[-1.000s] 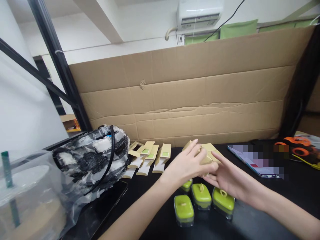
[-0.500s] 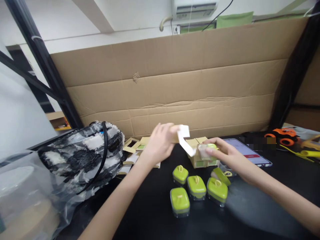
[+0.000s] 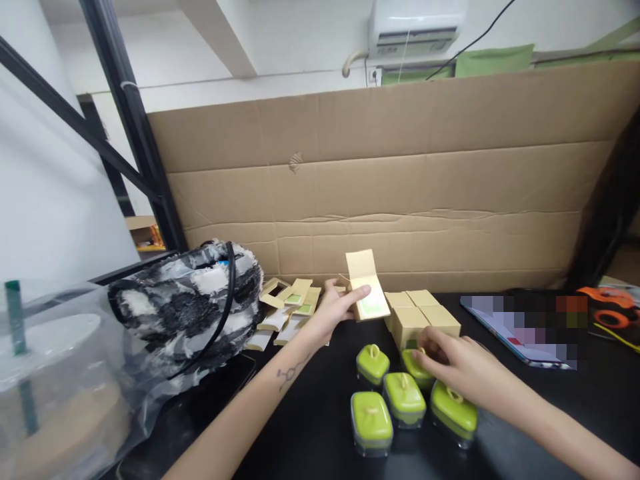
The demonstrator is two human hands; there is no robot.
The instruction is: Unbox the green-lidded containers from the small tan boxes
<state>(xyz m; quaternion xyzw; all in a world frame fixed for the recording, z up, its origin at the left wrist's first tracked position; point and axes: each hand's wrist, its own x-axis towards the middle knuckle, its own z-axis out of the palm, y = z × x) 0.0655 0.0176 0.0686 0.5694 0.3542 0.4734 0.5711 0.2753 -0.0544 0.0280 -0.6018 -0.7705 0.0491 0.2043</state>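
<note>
My left hand is closed around a small cream cardboard box with its flap standing up and a pale green label on its face. The thumb lies across the front. My right hand pinches a small clear container with a green lid, low at the black table. My own fingers partly cover that lid. Around it stand several like containers, among them one at the front, one in the middle and one under my right wrist; their lids carry yellow loop handles.
Closed cream boxes stand together behind the containers. Opened, flattened boxes lie to the left, beside a black-and-white fluffy bag. A phone or tablet and an orange toy car are at right. A cardboard panel closes the back.
My right hand has lowered a green-lidded container from beside the box to the table among the others. My left hand has turned the box so its label shows. The view has shifted left.
</note>
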